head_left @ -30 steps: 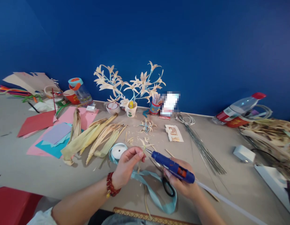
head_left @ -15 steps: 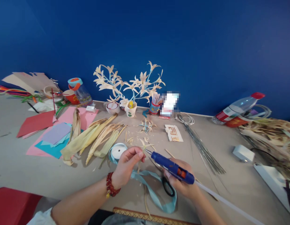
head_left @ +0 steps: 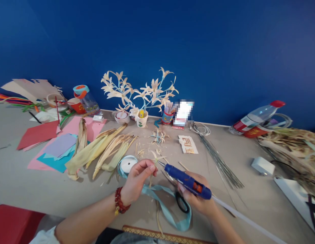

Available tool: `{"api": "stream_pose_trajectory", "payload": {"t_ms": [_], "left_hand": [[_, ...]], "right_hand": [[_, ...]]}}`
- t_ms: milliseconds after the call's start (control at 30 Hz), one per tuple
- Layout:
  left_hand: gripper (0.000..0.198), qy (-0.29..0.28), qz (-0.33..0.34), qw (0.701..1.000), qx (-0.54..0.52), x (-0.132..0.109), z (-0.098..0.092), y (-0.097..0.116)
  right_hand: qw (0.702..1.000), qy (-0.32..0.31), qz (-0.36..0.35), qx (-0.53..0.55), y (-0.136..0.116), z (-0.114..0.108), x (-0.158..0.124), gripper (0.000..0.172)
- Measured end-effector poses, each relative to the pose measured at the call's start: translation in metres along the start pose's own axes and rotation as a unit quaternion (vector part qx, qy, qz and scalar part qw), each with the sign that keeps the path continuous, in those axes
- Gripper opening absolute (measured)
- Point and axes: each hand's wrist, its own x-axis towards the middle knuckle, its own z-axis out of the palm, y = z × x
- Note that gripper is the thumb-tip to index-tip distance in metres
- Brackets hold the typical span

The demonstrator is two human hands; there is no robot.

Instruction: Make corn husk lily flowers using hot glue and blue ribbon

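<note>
My right hand [head_left: 198,200] grips a blue hot glue gun [head_left: 188,181] with a white glue stick [head_left: 246,220] trailing out behind it. Its metal nozzle points left at a small pale husk flower [head_left: 156,158] on a thin stem. My left hand [head_left: 137,181], with a red bead bracelet at the wrist, pinches that stem between thumb and fingertips. Under my hands lie a light blue ribbon [head_left: 167,210], black-handled scissors [head_left: 182,202] and a ribbon spool [head_left: 128,165].
Dried corn husks [head_left: 101,150] and coloured paper sheets [head_left: 47,142] lie at the left. A potted husk-flower tree [head_left: 140,95] stands at the back. Thin green wires [head_left: 220,164], a white box [head_left: 261,165], a plastic bottle [head_left: 256,118] and a husk pile [head_left: 294,145] sit at the right.
</note>
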Motion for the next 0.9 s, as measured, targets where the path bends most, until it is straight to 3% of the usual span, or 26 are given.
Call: {"api": "stream_pose_trajectory", "payload": {"t_ms": [900], "left_hand": [[0.018,-0.011,0.005,1.000,-0.020,0.0002,0.0017,0.0022]], "right_hand": [[1.000,0.002,-0.016,-0.003,0.0005,0.0012,-0.0012,0.034]]}}
